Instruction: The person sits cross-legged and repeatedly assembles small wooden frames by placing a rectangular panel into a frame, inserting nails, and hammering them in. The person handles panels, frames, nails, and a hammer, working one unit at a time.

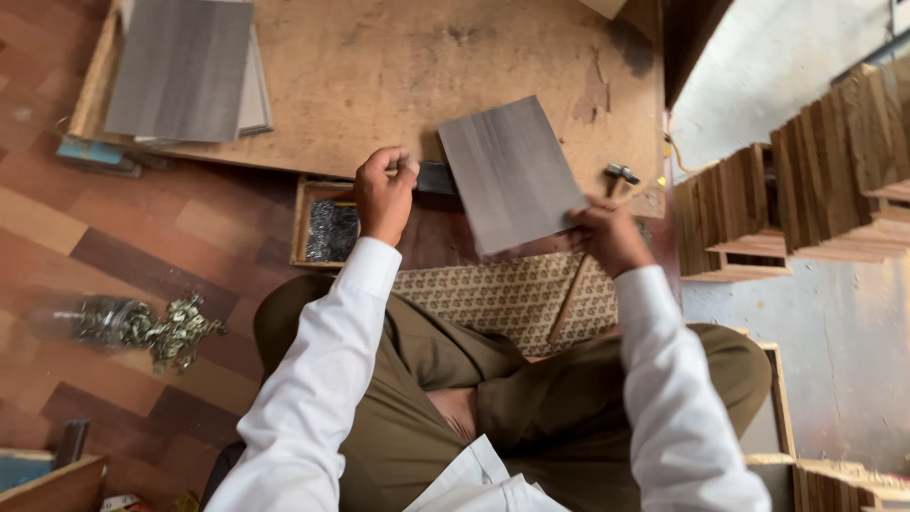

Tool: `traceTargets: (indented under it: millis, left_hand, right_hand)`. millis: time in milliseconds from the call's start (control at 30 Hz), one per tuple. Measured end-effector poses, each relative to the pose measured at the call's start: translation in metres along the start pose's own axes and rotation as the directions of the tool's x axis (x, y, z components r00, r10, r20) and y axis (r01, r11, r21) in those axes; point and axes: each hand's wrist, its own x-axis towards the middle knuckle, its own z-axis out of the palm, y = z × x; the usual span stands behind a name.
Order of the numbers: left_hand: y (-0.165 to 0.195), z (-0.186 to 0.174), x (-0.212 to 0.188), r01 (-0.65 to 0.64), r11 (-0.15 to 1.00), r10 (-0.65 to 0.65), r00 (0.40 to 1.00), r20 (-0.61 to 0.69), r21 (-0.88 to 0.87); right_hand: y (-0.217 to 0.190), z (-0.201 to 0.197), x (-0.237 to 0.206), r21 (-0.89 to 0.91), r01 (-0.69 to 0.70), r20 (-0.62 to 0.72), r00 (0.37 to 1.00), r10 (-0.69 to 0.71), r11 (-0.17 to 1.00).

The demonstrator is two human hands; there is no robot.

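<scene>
The grey panel sits in the middle of the frame, tilted, pinched at its lower corner by the right hand. Held so thinly, it could slip and drop onto the hammer. The left hand is curled around something small, just left of the panel.

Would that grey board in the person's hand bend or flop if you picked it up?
Probably not: the grey board stays flat though the right hand grips only one corner. It looks thin, so likely light. Its smooth face might be a bit slippery.
</scene>
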Motion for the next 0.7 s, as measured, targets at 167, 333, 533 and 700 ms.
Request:
traceTargets:
  millis: [167,333,533,700]
  left_hand:
    - [-0.024,0.013,0.026,-0.102,0.978,0.114,0.992,-0.059,0.182]
    - [-0.030,0.036,0.029,-0.197,0.921,0.188,0.980,0.061,0.336]
    - [-0.026,0.055,0.034,-0.194,0.954,0.175,0.979,0.103,0.226]
    - [-0.027,0.044,0.021,-0.023,0.973,0.057,0.988,-0.143,0.231]
  right_hand:
    - [-0.024,0.007,0.033,-0.346,0.234,-0.327,0.878,-0.351,0.909]
    - [0.019,0.058,0.003,-0.706,0.060,-0.434,0.751,-0.498,0.706]
    - [0.050,0.090,-0.019,-0.618,0.255,-0.479,0.628,-0.613,0.744]
    - [0.041,0.088,0.000,-0.692,0.217,-0.411,0.666,-0.622,0.689]
